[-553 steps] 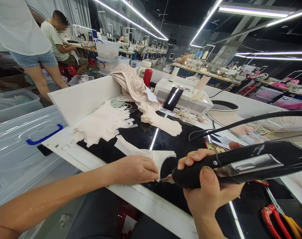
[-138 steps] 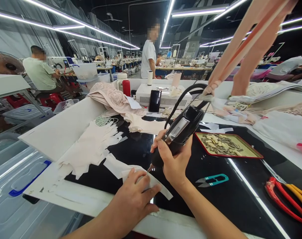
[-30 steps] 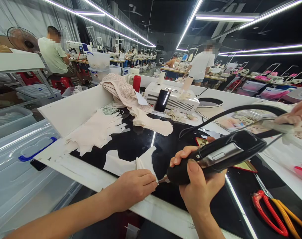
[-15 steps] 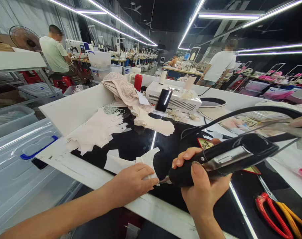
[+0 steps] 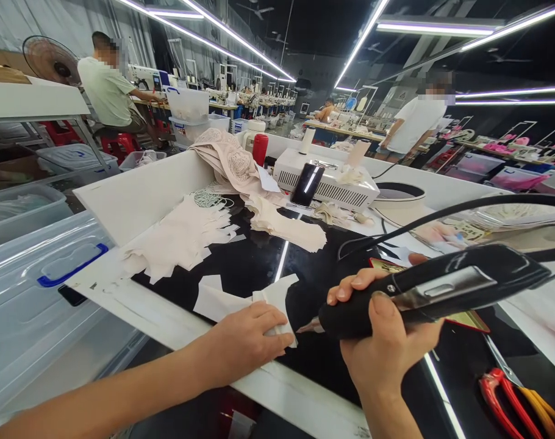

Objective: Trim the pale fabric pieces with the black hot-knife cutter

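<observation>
My left hand (image 5: 252,341) is closed on a small white fabric piece (image 5: 277,297) near the table's front edge, fingers pressed over its right end. More white fabric (image 5: 216,297) extends to the left from under it. My right hand (image 5: 391,341) grips a black corded hand tool (image 5: 424,292), thumb along its side. The tool's slim metal tip (image 5: 310,327) points left and sits just off the fabric's right edge, close to my left fingertips.
Stacked pale fabric pieces (image 5: 177,241) and a cream strip (image 5: 289,224) lie on the black tabletop (image 5: 241,271). Behind stand a phone (image 5: 307,185) and a white vented box (image 5: 327,177). Red-and-yellow-handled scissors (image 5: 506,390) lie at right. Two people (image 5: 106,91) (image 5: 412,125) are farther off.
The tool in my right hand has drawn back slightly to the right, its tip coming away from the fabric. My left hand keeps its hold; the view has shifted a little.
</observation>
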### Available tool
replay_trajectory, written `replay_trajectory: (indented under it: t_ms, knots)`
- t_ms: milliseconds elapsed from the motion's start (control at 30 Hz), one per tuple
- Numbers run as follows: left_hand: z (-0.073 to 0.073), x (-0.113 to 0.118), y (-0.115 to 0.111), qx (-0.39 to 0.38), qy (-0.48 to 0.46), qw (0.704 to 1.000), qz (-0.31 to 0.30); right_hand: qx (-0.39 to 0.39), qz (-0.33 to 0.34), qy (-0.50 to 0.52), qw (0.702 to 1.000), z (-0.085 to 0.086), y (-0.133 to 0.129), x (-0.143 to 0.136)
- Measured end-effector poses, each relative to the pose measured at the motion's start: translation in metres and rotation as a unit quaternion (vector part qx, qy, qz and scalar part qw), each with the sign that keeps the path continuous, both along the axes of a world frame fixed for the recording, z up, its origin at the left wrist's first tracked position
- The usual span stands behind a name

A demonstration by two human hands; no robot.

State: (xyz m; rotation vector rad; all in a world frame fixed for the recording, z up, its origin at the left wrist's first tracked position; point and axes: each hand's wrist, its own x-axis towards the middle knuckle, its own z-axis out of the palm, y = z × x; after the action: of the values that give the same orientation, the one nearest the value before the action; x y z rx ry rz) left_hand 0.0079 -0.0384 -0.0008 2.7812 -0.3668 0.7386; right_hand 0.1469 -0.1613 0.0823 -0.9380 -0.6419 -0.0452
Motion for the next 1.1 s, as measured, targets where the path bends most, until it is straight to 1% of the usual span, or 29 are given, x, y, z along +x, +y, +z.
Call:
replay_trajectory:
  t_ms: [133,267,500,700,900,1100]
  knots:
    - [0.000,-0.001,-0.001,-0.006,-0.013,1.000,0.009,0.000,0.007,0.001,1.000,-0.001,0.005,0.001]
    - [0.003,-0.001,-0.001,-0.014,0.001,1.000,0.022,-0.004,0.006,0.002,1.000,-0.003,0.007,0.000]
    - [0.010,-0.003,0.001,-0.014,0.023,0.999,0.018,-0.010,0.008,0.005,1.000,-0.005,0.008,-0.001]
    - [0.009,-0.004,0.002,-0.022,0.041,0.999,0.025,-0.021,0.011,0.015,1.000,-0.004,0.011,-0.002]
    - [0.007,-0.005,0.003,-0.018,0.052,0.998,0.027,0.008,0.004,0.005,1.000,-0.005,0.018,0.003]
    - [0.007,-0.004,0.005,-0.007,0.050,0.998,0.032,-0.013,0.011,0.012,1.000,-0.008,0.021,0.004]
